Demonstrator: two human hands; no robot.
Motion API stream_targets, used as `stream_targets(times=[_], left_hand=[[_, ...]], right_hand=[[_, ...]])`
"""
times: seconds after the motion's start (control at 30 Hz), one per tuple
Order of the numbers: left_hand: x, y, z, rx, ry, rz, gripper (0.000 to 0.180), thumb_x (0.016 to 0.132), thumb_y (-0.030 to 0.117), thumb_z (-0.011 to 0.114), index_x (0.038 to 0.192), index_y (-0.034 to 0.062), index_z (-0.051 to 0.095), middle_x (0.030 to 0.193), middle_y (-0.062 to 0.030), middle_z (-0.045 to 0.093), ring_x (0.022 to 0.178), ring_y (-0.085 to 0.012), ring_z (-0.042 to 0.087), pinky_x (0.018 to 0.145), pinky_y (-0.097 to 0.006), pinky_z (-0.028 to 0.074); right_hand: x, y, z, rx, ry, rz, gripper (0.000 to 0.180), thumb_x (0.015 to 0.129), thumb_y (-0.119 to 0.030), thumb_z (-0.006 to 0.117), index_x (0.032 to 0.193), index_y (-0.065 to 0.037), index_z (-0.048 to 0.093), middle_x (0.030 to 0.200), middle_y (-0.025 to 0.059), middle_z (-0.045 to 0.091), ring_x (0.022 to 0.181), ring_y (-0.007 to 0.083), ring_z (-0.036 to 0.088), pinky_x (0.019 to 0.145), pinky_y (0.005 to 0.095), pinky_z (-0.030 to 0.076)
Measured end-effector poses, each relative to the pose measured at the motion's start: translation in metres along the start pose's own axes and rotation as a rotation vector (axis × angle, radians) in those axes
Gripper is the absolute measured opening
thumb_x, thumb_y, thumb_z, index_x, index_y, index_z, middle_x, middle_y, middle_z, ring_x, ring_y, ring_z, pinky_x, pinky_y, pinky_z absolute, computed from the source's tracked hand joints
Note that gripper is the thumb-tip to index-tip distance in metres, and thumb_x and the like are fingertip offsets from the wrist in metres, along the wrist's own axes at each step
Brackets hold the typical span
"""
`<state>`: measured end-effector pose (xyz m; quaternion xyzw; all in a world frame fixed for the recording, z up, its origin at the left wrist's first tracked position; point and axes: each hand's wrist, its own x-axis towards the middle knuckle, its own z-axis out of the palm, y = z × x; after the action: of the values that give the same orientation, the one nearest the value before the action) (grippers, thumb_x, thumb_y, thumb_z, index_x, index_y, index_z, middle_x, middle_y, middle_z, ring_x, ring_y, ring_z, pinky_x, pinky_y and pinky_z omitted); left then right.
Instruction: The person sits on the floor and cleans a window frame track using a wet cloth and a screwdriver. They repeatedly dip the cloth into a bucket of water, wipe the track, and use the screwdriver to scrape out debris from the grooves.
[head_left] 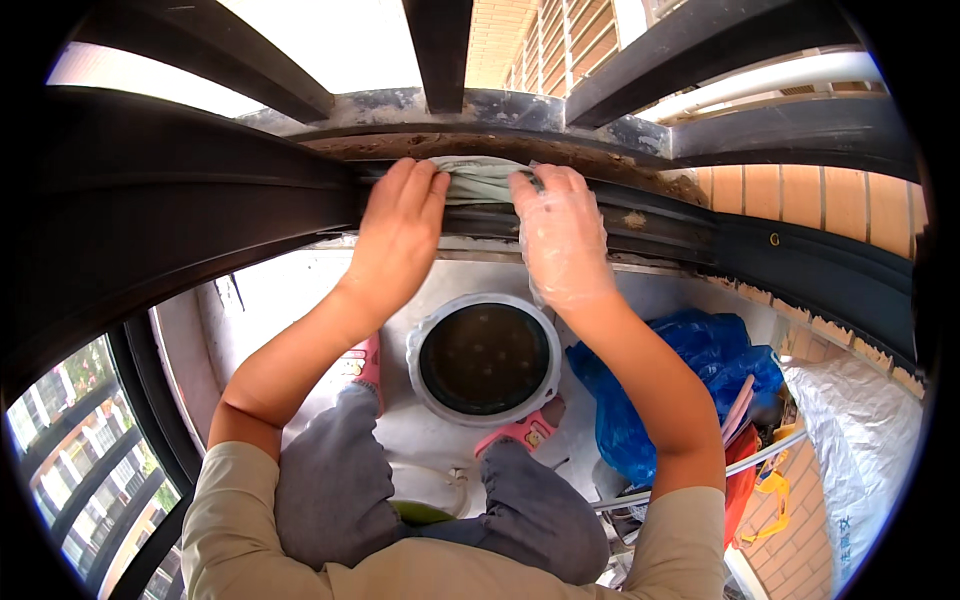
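Both my hands press a grey-green cloth [482,180] into the dark window track [640,215] ahead of me. My left hand [398,232] is bare and lies flat on the cloth's left end. My right hand [562,235] wears a thin clear plastic glove and grips the cloth's right end. The cloth is bunched between the two hands, partly hidden under the fingers. Rusty dirt lines the frame just above the track.
Below my arms is a white washing machine top [300,300] with a round dark lid [486,358]; my knees in grey trousers and pink slippers [518,432] rest on it. A blue plastic bag [690,370] and a white sack [860,430] sit to the right. Black window bars [440,45] stand beyond.
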<state>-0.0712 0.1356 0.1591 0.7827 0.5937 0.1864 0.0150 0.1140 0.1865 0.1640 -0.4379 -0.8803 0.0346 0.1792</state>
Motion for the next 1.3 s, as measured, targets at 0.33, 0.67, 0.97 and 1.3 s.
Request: stream_targets(times=[0.33,0.67,0.97,1.3], left_hand=[[-0.005,0.022,0.006,0.303,-0.170,-0.041,0.059,0.081,0.032,0.064,0.124,-0.0053,0.050,0.120,-0.0168,0.050,0.115,-0.0314,0.043,0.100,-0.043,0.034],[-0.024,0.005,-0.021,-0.125,0.029,-0.122,0.045,0.071,-0.005,0.062,0.114,-0.0073,0.051,0.116,-0.0195,0.049,0.112,-0.0388,0.046,0.095,-0.048,0.039],[-0.032,0.005,-0.009,-0.121,-0.103,-0.289,0.057,0.071,0.002,0.064,0.120,-0.0099,0.038,0.129,-0.0326,0.040,0.115,-0.0458,0.042,0.101,-0.048,0.034],[-0.031,0.008,-0.031,-0.297,-0.342,-0.530,0.057,0.074,0.004,0.064,0.119,-0.0121,0.034,0.130,-0.0377,0.037,0.100,-0.0487,0.054,0.080,-0.047,0.049]], right_hand=[[-0.004,-0.016,0.008,-0.018,-0.044,-0.051,0.030,0.078,-0.011,0.057,0.107,-0.007,0.061,0.103,0.0121,0.055,0.102,0.0298,0.051,0.089,0.0419,0.044],[0.016,-0.046,0.025,0.244,-0.087,-0.115,0.032,0.079,-0.010,0.054,0.109,0.000,0.058,0.107,0.0116,0.058,0.104,0.0306,0.050,0.092,0.0440,0.041],[0.043,-0.056,0.031,0.531,-0.272,-0.138,0.034,0.080,-0.002,0.050,0.113,0.000,0.058,0.121,0.0172,0.058,0.109,0.0343,0.055,0.098,0.0416,0.040],[0.050,-0.069,0.037,0.479,-0.249,-0.171,0.023,0.081,-0.008,0.052,0.102,-0.003,0.060,0.103,0.0103,0.062,0.094,0.0296,0.060,0.078,0.0364,0.050]])
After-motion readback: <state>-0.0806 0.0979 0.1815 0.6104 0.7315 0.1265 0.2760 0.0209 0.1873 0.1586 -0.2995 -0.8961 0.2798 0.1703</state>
